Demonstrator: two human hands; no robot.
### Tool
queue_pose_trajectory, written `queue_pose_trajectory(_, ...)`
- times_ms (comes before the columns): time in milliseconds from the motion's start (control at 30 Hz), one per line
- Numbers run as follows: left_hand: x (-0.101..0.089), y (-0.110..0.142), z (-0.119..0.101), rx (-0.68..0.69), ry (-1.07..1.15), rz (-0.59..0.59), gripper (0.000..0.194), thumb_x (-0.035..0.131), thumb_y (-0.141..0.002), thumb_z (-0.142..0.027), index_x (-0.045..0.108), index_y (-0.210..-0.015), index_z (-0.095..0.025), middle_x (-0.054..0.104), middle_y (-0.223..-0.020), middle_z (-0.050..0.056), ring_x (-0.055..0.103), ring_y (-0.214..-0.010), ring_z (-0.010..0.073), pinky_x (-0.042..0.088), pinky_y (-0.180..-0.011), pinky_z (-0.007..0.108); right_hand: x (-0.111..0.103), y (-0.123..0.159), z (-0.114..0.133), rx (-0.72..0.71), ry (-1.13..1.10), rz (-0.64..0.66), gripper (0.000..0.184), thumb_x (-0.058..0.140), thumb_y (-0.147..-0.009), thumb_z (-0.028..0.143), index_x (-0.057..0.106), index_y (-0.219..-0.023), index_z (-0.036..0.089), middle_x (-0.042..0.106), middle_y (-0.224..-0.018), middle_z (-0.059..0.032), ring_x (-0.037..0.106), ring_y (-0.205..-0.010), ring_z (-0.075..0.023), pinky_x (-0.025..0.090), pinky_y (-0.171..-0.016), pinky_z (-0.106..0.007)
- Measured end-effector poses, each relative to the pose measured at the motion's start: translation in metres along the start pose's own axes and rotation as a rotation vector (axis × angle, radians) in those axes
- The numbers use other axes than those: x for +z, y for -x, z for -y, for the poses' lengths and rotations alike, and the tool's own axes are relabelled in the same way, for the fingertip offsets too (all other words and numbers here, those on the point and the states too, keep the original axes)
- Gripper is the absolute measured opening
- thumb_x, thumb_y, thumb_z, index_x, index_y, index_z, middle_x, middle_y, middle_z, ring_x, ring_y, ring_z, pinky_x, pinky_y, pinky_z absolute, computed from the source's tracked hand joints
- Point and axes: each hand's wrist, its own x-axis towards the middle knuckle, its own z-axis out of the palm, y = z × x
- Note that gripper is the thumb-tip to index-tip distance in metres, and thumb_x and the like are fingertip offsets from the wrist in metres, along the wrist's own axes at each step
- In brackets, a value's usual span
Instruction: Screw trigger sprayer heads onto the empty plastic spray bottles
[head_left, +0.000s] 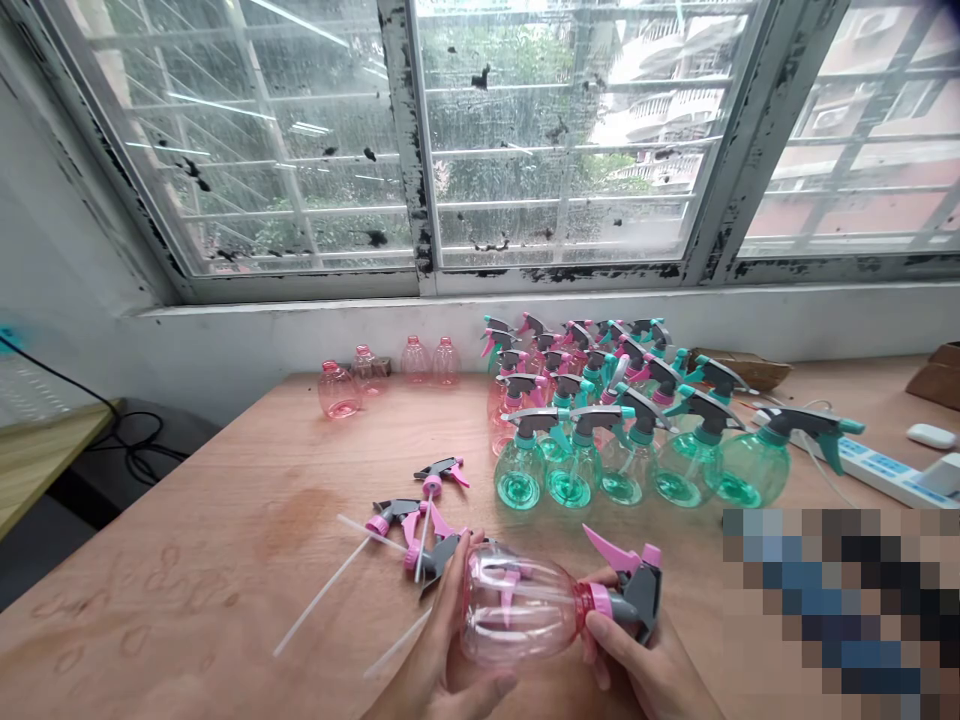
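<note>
My left hand (439, 650) wraps around the body of a clear pink spray bottle (517, 605), held on its side above the wooden table (225, 540). My right hand (637, 665) grips the bottle's neck at the grey and pink trigger sprayer head (634, 580), which sits on the bottle. Both hands are closed on it. Just left of my hands lie several loose pink and grey sprayer heads (420, 520) with white dip tubes.
A crowd of finished green and pink spray bottles (600, 430) stands behind my hands. Several empty pink bottles (375, 375) wait by the wall under the window. A white power strip (885, 470) and a white case (930, 435) lie at right.
</note>
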Motion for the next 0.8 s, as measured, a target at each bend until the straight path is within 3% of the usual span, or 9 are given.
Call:
queue_pose_trajectory(167, 0.003, -0.001, -0.008, -0.027, 0.043, 0.008, 0.079, 0.060, -0.098, -0.038, 0.011, -0.161, -0.041, 0.008, -0.174, 0.000, 0.010, -0.159, 0.0272, 0.011, -0.129, 0.044, -0.001, 0.000, -0.003, -0.003, 0.011, -0.015, 0.039, 0.078, -0.084, 0.053, 0.058, -0.103, 0.024, 0.069, -0.060, 0.0025, 0.055, -0.047, -0.0154, 0.037, -0.054, -0.030)
queue_pose_trajectory(400, 0.000, -0.001, -0.011, -0.015, 0.002, 0.015, 0.101, 0.072, -0.090, -0.041, 0.000, -0.162, -0.034, 0.010, -0.174, 0.005, 0.008, -0.159, 0.0315, 0.007, -0.129, 0.048, 0.000, -0.001, -0.003, -0.007, 0.021, -0.047, 0.042, 0.079, -0.081, 0.056, 0.060, -0.099, 0.024, 0.068, -0.058, 0.0029, 0.055, -0.044, -0.0149, 0.038, -0.051, -0.028)
queue_pose_trajectory(533, 0.000, -0.001, -0.007, -0.004, 0.030, 0.006, 0.097, 0.073, -0.090, -0.040, 0.008, -0.162, -0.035, 0.011, -0.174, 0.003, 0.008, -0.159, 0.0310, 0.008, -0.130, 0.047, 0.001, -0.001, -0.001, -0.016, 0.010, -0.024, 0.041, 0.078, -0.082, 0.056, 0.060, -0.100, 0.024, 0.069, -0.059, 0.0024, 0.054, -0.044, -0.0151, 0.038, -0.051, -0.029)
queue_pose_trajectory(733, 0.005, -0.003, -0.006, 0.017, 0.039, -0.047, 0.076, 0.064, -0.097, -0.036, 0.020, -0.159, -0.042, 0.015, -0.173, -0.001, 0.019, -0.158, 0.0270, 0.018, -0.129, 0.042, -0.001, 0.000, -0.003, 0.002, 0.013, -0.036, 0.042, 0.079, -0.081, 0.056, 0.060, -0.102, 0.025, 0.068, -0.059, 0.0032, 0.055, -0.045, -0.0166, 0.038, -0.053, -0.031)
queue_pose_trajectory(800, 0.004, -0.003, -0.001, 0.026, 0.027, -0.050, 0.081, 0.067, -0.095, -0.038, 0.018, -0.159, -0.045, 0.015, -0.173, -0.001, 0.018, -0.158, 0.0268, 0.015, -0.129, 0.043, -0.002, 0.000, -0.004, 0.007, 0.017, -0.030, 0.042, 0.079, -0.081, 0.056, 0.060, -0.101, 0.024, 0.068, -0.060, 0.0027, 0.055, -0.045, -0.0163, 0.038, -0.053, -0.031)
